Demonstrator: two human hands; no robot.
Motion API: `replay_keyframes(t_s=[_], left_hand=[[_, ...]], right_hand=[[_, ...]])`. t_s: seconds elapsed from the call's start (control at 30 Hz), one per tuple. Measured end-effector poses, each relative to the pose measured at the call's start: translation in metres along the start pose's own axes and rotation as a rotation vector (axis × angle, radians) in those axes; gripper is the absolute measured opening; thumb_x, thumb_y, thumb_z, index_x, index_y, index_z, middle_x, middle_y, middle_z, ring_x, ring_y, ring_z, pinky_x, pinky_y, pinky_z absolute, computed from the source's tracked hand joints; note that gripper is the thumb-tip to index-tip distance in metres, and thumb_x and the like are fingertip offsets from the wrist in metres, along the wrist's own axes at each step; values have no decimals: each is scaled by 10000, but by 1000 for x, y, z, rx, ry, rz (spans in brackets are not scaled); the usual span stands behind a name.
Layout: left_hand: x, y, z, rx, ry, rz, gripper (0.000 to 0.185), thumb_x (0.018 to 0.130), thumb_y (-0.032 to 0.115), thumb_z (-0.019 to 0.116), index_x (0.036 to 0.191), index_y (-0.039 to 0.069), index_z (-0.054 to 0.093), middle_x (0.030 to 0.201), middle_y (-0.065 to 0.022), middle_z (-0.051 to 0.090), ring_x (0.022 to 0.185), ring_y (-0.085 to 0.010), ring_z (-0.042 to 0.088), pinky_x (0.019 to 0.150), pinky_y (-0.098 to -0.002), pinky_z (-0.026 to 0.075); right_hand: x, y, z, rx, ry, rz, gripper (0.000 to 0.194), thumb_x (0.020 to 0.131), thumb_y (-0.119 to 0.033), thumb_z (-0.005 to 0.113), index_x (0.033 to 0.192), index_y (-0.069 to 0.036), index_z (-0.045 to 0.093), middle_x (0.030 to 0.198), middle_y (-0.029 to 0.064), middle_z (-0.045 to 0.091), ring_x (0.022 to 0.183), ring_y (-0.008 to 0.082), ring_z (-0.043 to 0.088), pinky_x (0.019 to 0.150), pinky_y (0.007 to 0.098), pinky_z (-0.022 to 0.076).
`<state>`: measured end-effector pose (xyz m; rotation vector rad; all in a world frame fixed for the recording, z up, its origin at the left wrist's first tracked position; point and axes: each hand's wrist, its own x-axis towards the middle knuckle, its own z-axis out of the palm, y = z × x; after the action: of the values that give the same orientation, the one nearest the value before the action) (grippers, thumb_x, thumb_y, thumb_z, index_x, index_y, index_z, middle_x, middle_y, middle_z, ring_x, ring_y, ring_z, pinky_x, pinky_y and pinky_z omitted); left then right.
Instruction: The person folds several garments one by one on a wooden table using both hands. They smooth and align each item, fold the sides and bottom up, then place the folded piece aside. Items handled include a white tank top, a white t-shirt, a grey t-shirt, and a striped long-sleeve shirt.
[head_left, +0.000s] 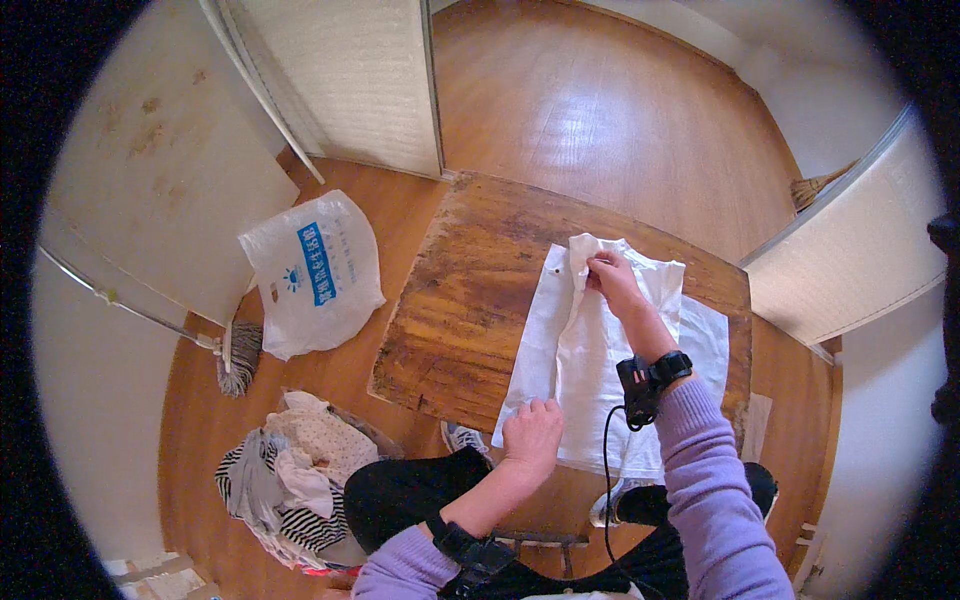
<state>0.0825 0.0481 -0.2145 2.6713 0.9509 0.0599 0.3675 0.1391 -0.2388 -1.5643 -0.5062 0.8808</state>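
Observation:
A white cloth garment (589, 360) lies lengthwise over a flat white sheet (534, 330) on a worn wooden table (450, 300). My right hand (613, 283) pinches the garment's upper left edge, where the fabric is bunched. Lower down, my left hand (532, 433) is curled over the left edge of the garment and sheet. Its fingertips are hidden, so I cannot tell whether they grip the cloth. A small dark spot shows near the sheet's upper left corner.
Left of the table, a white plastic bag (322, 300) with printing lies on the wood floor. Nearer me is a heap of clothes (300, 480). A mop (238, 360) leans there. A black cable (606, 480) hangs from my right wrist device. Pale panels (847, 247) flank the table.

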Motion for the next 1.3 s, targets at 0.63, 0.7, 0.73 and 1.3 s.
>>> replay_keyframes(t_s=[0.63,0.7,0.73,1.3], left_hand=[[3,-1,5,0,60,-14,170,809,99,607,951,45,531,668,-102,666,621,-266,698,519,-399,560],[4,-1,4,-12,11,-32,169,808,98,608,950,44,535,690,-108,670,648,-271,701,542,-404,564],[4,0,4,-21,-36,-45,163,812,101,604,950,46,537,712,-113,675,671,-275,702,560,-411,567],[-9,40,-17,-338,-83,215,428,791,79,621,1194,33,485,933,-160,572,850,-345,625,693,-454,536]], right_hand=[[-1,-4,10,-541,216,-230,286,815,-303,699,963,-65,757,739,92,709,643,165,654,631,315,512],[-3,-5,11,-641,226,-301,320,788,-351,720,913,-59,761,681,90,694,629,175,656,631,315,512],[-4,-5,11,-645,210,-325,327,786,-359,721,899,-54,756,690,92,694,640,177,659,639,315,514],[-17,-10,-96,-241,229,-211,141,813,-10,598,937,-49,651,750,0,598,666,82,551,587,238,429]])
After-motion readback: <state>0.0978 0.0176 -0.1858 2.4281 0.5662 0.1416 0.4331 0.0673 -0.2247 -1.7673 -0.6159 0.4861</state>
